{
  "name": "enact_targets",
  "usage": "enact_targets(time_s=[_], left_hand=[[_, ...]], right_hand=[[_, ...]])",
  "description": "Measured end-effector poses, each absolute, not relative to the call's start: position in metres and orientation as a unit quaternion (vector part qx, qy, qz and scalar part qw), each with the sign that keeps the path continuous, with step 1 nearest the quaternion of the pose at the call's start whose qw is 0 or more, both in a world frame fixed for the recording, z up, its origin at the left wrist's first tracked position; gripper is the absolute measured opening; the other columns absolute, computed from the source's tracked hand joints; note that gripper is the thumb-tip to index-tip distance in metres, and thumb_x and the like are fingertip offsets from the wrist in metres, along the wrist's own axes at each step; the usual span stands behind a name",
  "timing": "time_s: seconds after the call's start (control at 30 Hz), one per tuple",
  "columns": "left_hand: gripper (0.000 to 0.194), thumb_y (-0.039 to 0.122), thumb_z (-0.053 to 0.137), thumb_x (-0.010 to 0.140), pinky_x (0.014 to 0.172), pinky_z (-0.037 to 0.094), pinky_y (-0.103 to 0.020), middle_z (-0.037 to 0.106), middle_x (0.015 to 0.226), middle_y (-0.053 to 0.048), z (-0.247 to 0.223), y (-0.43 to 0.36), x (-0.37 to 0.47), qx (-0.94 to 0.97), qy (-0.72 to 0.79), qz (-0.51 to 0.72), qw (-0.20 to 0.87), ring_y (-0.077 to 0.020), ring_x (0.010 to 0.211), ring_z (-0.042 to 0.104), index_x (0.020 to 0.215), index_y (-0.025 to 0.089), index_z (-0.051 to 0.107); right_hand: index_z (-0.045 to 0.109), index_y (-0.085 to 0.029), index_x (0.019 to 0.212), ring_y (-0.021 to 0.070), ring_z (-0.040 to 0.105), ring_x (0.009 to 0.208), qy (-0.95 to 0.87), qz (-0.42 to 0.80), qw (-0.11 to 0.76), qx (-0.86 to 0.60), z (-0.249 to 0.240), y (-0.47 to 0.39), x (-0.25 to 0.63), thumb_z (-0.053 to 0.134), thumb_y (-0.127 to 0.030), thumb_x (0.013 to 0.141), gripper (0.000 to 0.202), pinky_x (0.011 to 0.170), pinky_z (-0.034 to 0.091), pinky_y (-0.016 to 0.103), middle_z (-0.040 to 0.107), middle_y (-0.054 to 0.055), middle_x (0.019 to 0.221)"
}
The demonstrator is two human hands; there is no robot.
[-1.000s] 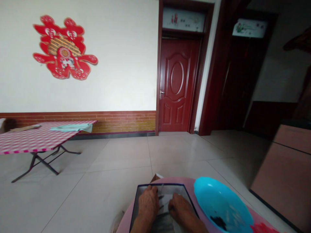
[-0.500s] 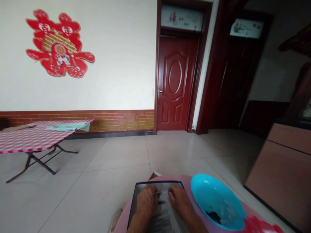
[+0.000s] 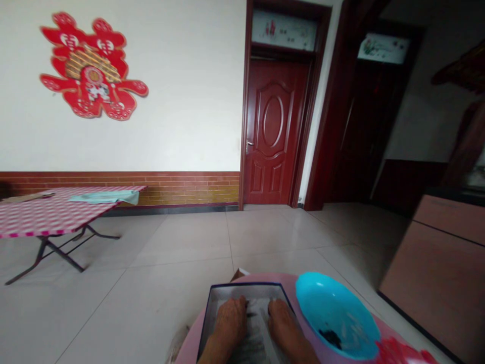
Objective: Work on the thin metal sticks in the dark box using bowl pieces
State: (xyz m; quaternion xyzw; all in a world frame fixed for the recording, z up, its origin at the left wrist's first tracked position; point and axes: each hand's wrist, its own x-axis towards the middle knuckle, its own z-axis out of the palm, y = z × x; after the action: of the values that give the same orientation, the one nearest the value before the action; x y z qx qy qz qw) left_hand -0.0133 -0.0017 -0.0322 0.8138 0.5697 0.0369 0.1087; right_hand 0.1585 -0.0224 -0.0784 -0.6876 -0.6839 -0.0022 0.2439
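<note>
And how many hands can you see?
2: the left hand inside the open box, on its left side, and the right hand inside it, on the right.

i can't read any text for certain through the head view. on the large red cut-out wall ornament with a gold-striped band (image 3: 94, 76), two white marks stand side by side near the top, each shaped like a written character, too blurred for me to name. on the pale rectangular glass panel above the dark red wooden door (image 3: 284, 31), i get red upright marks and two small dark groups that could be lettering. on the white glass panel over the darker doorway (image 3: 384, 48), faint marks beside a green motif stay illegible to me.
</note>
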Motion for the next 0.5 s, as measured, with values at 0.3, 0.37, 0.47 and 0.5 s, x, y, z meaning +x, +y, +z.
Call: enact_targets(time_s=[0.3,0.37,0.47,0.5], left_hand=[[0.032,0.014,0.035,0.086,0.081,0.041,-0.038,0.065,0.094,-0.017,-0.051,0.0,-0.018,0.814,0.548,0.143,0.133,-0.0277,0.091,0.059,0.102,0.011,0.063],[0.028,0.015,0.039,0.085,0.081,0.041,-0.037,0.066,0.092,-0.016,-0.055,0.001,-0.018,0.805,0.542,0.185,0.153,-0.0271,0.089,0.059,0.098,0.013,0.063],[0.024,0.016,0.043,0.083,0.079,0.041,-0.037,0.066,0.088,-0.015,-0.062,0.003,-0.017,0.788,0.537,0.247,0.172,-0.0273,0.086,0.06,0.093,0.014,0.064],[0.023,0.017,0.044,0.082,0.079,0.041,-0.037,0.066,0.087,-0.015,-0.063,0.004,-0.017,0.783,0.535,0.264,0.173,-0.0277,0.086,0.06,0.091,0.015,0.064]], right_hand=[[0.067,-0.014,0.081,0.0253,0.063,0.089,-0.684,-0.028,0.129,-0.717,-0.065,-0.024,0.146,0.044,-0.001,0.072,0.028,0.077,0.042,0.03,0.069,0.014,0.09],[0.066,-0.014,0.077,0.0248,0.064,0.085,-0.674,-0.027,0.16,-0.721,-0.063,-0.025,0.144,0.046,-0.003,0.071,0.024,0.074,0.042,0.03,0.069,0.014,0.086],[0.064,-0.015,0.069,0.0243,0.063,0.078,-0.654,-0.002,0.205,-0.728,-0.054,-0.022,0.141,0.051,-0.009,0.068,0.014,0.068,0.041,0.029,0.068,0.013,0.079],[0.062,-0.016,0.066,0.0239,0.062,0.075,-0.644,0.016,0.221,-0.732,-0.049,-0.02,0.14,0.052,-0.012,0.068,0.012,0.066,0.04,0.03,0.068,0.012,0.075]])
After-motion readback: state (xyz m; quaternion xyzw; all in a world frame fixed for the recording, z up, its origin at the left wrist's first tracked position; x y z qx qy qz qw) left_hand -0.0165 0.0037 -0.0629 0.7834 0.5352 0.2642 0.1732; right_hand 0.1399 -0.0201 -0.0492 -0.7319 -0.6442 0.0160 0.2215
